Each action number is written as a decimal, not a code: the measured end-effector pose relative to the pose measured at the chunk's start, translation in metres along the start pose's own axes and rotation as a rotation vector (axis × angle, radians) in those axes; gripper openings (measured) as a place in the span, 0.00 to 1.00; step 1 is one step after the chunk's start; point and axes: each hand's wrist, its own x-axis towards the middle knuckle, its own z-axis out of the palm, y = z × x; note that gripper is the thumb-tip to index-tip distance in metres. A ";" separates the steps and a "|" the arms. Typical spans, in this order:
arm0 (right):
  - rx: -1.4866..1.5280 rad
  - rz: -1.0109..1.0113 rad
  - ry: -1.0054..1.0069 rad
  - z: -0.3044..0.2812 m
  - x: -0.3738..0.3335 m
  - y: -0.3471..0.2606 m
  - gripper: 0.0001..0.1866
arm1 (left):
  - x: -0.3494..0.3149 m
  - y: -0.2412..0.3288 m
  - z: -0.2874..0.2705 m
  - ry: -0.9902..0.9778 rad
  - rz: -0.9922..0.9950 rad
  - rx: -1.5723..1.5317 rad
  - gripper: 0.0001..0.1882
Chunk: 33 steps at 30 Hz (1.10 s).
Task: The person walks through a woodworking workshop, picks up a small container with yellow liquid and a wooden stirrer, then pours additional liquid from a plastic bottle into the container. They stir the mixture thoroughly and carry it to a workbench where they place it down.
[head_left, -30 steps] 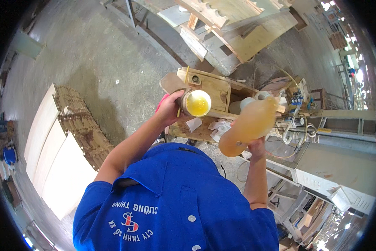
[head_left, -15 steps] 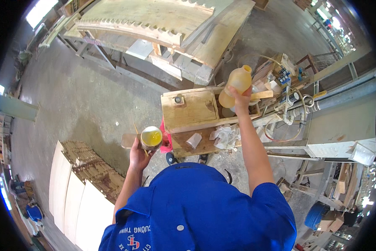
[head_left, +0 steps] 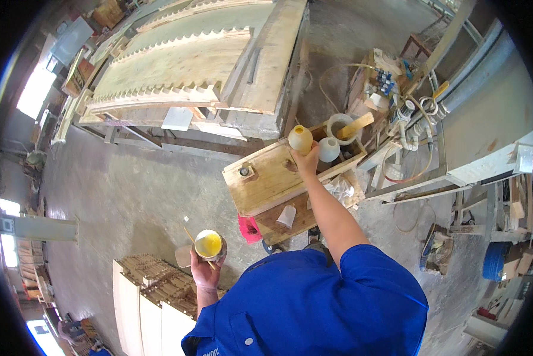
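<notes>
My left hand [head_left: 206,275] is closed round a round pot [head_left: 222,252] with yellow liquid in it. A thin stick [head_left: 187,234] runs behind the pot, pinched in the same hand. A flat brown piece [head_left: 183,257] shows beside the pot; whether I hold it, I cannot tell. Out in front, my right hand [head_left: 307,162] grips a yellowish translucent plastic bottle [head_left: 300,140] with an open top, over the wooden box [head_left: 257,183]. A whitish bottle [head_left: 329,149] stands next to that hand in the box's open compartment, by a white tub [head_left: 337,121] and a wooden slat [head_left: 357,125].
Ahead stands a large workbench [head_left: 260,89] bearing scalloped wooden strips [head_left: 159,97]. Scalloped wooden parts [head_left: 165,279] are stacked at lower left. Pipes and a hose [head_left: 417,169] run along the right. A white cup [head_left: 286,216] lies on the box's lower board.
The yellowish bottle has moved left in my right hand, from above the open compartment to beside the whitish bottle. My view has shifted; the left hand still holds the pot.
</notes>
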 end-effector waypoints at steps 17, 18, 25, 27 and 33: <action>-0.107 0.155 0.143 -0.145 0.169 0.025 0.20 | 0.031 -0.044 0.085 -0.066 0.053 -0.099 0.22; -0.207 0.190 0.008 -0.149 0.179 0.024 0.19 | 0.029 -0.048 0.089 -0.109 0.043 -0.097 0.22; -0.093 -0.213 -0.296 -0.170 0.175 -0.010 0.15 | 0.013 -0.075 0.090 0.023 0.108 -0.061 0.25; -0.059 -0.239 -0.280 -0.193 0.175 -0.011 0.13 | 0.012 -0.084 0.097 0.003 0.125 -0.074 0.27; 0.205 -0.047 -0.329 -0.251 0.175 0.015 0.11 | 0.010 -0.112 0.125 0.015 0.166 -0.013 0.29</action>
